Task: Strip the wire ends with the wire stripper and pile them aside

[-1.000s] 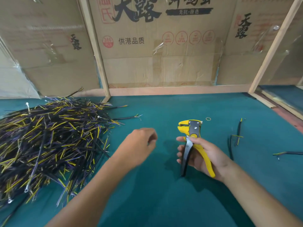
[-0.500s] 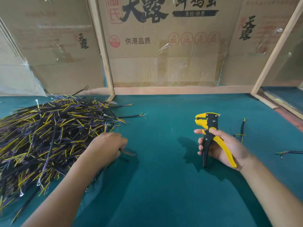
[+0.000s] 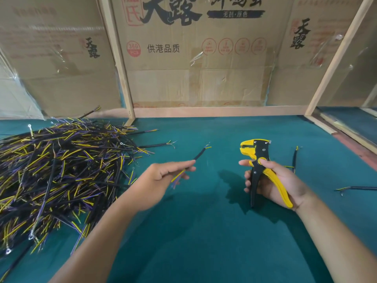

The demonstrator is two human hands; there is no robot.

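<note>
My left hand (image 3: 161, 178) pinches a short black wire (image 3: 199, 155) whose far end, with yellow and purple cores, points up and right toward the stripper. My right hand (image 3: 273, 180) grips the yellow and black wire stripper (image 3: 257, 158) upright by its handles, jaws at the top facing left. The wire tip and the jaws are apart. A large heap of black, yellow and purple wires (image 3: 57, 170) covers the left of the green table (image 3: 204, 231).
A few loose wires lie on the right: one behind the stripper (image 3: 294, 158) and one near the right edge (image 3: 357, 188). Cardboard panels (image 3: 193, 58) in a wooden frame wall off the back. A wooden rail (image 3: 346, 133) runs along the right side.
My left hand went to the heap, took one wire and drew it back to the middle. My right hand with the stripper shifted slightly right.
</note>
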